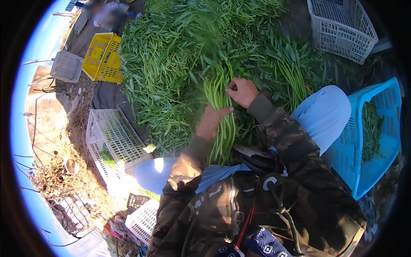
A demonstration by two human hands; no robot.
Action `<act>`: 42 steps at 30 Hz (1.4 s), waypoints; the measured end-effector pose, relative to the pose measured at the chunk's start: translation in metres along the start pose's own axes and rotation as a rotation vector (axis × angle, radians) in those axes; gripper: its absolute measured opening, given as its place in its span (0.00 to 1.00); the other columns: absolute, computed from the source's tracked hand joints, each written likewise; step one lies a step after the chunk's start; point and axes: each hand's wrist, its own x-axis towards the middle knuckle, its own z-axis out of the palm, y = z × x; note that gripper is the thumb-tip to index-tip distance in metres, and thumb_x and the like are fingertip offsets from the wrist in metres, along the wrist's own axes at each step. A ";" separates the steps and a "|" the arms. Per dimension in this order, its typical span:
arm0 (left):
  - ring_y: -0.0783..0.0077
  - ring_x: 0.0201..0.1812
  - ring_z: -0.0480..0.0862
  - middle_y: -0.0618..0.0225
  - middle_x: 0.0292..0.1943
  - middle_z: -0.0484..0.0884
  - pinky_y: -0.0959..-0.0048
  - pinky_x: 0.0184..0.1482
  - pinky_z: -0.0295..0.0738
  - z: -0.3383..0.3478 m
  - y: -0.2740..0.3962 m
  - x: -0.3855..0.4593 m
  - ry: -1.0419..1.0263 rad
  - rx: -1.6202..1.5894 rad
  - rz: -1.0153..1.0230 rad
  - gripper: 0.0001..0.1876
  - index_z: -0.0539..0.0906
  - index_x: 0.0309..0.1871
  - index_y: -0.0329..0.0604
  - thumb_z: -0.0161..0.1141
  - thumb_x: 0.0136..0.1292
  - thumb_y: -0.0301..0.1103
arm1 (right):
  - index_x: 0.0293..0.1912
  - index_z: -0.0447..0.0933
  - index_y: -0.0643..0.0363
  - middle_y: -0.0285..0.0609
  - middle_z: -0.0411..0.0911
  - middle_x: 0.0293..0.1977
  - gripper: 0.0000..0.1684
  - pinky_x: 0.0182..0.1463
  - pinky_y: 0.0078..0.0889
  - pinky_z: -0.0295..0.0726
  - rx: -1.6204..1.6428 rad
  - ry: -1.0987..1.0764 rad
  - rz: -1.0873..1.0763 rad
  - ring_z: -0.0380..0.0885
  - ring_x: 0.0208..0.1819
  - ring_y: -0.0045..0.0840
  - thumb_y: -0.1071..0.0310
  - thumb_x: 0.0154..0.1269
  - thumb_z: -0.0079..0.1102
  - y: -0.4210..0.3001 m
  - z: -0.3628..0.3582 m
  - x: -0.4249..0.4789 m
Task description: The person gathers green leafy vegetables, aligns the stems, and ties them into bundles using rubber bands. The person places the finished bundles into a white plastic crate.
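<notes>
My left hand (212, 121) is wrapped around a bunch of long green leafy-vegetable stems (224, 136), thumb across the front. The cut ends hang down toward my lap, and the leafy tops point away from me. My right hand (243, 92) is at the bunch's right edge, its fingers curled with thumb and fingertips close together. Whether a stem is pinched there is too small to tell. Beyond both hands spreads a large heap of the same greens (160, 64). A separate sheaf of stems (293, 77) lies to the right, near my knee.
A blue plastic crate (348, 144) holding greens stands at my right. A grey crate (343, 41) sits far right. On the left are a yellow crate (99, 57), a light grey crate (66, 66) and white crates (118, 135) (141, 221). Another person (106, 14) is at the far left.
</notes>
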 end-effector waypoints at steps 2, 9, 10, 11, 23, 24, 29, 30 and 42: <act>0.67 0.31 0.84 0.63 0.36 0.83 0.68 0.33 0.81 0.002 0.002 0.001 0.006 0.020 -0.006 0.17 0.76 0.50 0.35 0.63 0.56 0.18 | 0.35 0.75 0.64 0.54 0.80 0.28 0.15 0.38 0.46 0.78 -0.026 0.034 -0.062 0.80 0.34 0.49 0.61 0.60 0.64 0.006 0.003 0.001; 0.68 0.30 0.84 0.61 0.35 0.84 0.71 0.33 0.84 -0.001 0.010 -0.002 0.005 0.049 -0.014 0.17 0.77 0.50 0.36 0.65 0.57 0.20 | 0.40 0.66 0.64 0.45 0.75 0.27 0.09 0.28 0.41 0.77 0.527 0.500 0.128 0.75 0.23 0.32 0.69 0.72 0.53 0.023 -0.013 0.012; 0.68 0.30 0.85 0.61 0.35 0.84 0.71 0.33 0.84 -0.007 0.020 -0.003 0.014 0.039 -0.031 0.17 0.77 0.50 0.36 0.65 0.58 0.20 | 0.39 0.66 0.62 0.39 0.73 0.29 0.07 0.28 0.34 0.77 0.856 0.633 0.216 0.73 0.24 0.23 0.69 0.73 0.51 0.029 -0.024 0.012; 0.68 0.30 0.85 0.60 0.35 0.85 0.71 0.33 0.84 -0.012 0.029 -0.005 0.024 0.029 -0.047 0.16 0.77 0.50 0.36 0.65 0.58 0.21 | 0.38 0.66 0.61 0.40 0.72 0.31 0.08 0.31 0.34 0.78 1.128 0.726 0.280 0.72 0.27 0.23 0.68 0.74 0.50 0.049 -0.025 0.009; 0.71 0.34 0.85 0.62 0.38 0.86 0.74 0.36 0.82 -0.013 0.062 -0.003 -0.181 0.489 -0.047 0.18 0.81 0.51 0.34 0.68 0.56 0.25 | 0.61 0.69 0.56 0.47 0.74 0.57 0.50 0.62 0.54 0.71 1.482 -0.335 0.663 0.71 0.60 0.39 0.22 0.57 0.50 0.044 0.064 -0.034; 0.70 0.36 0.85 0.61 0.39 0.86 0.73 0.38 0.81 -0.020 0.053 -0.007 -0.189 0.576 -0.035 0.19 0.80 0.51 0.34 0.68 0.56 0.26 | 0.63 0.68 0.56 0.47 0.73 0.59 0.51 0.65 0.55 0.68 1.540 -0.434 0.594 0.69 0.63 0.38 0.22 0.57 0.50 0.026 0.061 -0.031; 0.69 0.46 0.83 0.59 0.46 0.84 0.69 0.48 0.80 -0.017 0.047 -0.018 -0.305 0.589 -0.129 0.24 0.77 0.58 0.34 0.69 0.57 0.29 | 0.63 0.68 0.57 0.45 0.75 0.56 0.34 0.58 0.46 0.79 1.533 -0.135 0.365 0.76 0.56 0.35 0.44 0.68 0.59 0.009 0.057 -0.035; 0.69 0.47 0.83 0.59 0.47 0.83 0.68 0.49 0.80 -0.024 0.041 -0.011 -0.290 0.529 -0.164 0.26 0.75 0.59 0.35 0.69 0.58 0.29 | 0.60 0.70 0.58 0.45 0.77 0.53 0.28 0.51 0.43 0.83 1.571 -0.121 0.333 0.80 0.50 0.34 0.52 0.69 0.61 0.000 0.049 -0.039; 0.68 0.34 0.85 0.61 0.38 0.83 0.70 0.39 0.82 0.011 0.023 -0.007 -0.348 0.281 -0.227 0.19 0.74 0.52 0.36 0.67 0.59 0.27 | 0.64 0.68 0.61 0.48 0.76 0.55 0.41 0.57 0.40 0.79 1.446 -0.201 0.337 0.77 0.55 0.33 0.34 0.69 0.48 0.018 0.036 -0.032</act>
